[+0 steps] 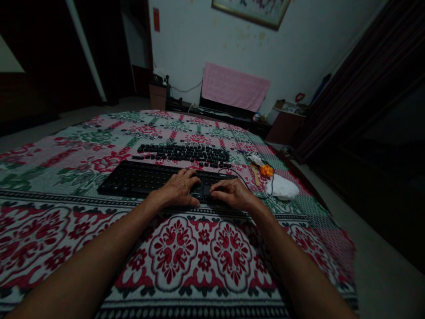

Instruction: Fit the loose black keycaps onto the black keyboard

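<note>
A black keyboard [136, 179] lies on the patterned bedspread in front of me, its left part showing bare key sockets. My left hand [181, 188] rests on it right of the middle, fingers apart and thumb toward the near edge. Over the right end, my right hand [230, 192] has its thumb and fingers pinched together; whatever is between them is hidden. Just beyond the keyboard, many loose black keycaps [189, 153] are spread in rough rows. A dark cable [247, 184] loops out to the right.
Right of the keyboard lie a white plastic bag [283, 187], an orange item [266, 170], a flat tan stick [255, 175] and a crumpled white piece [255, 158]. The red, green and white bedspread [199, 252] drops off at the right. A pink towel [234, 86] hangs beyond.
</note>
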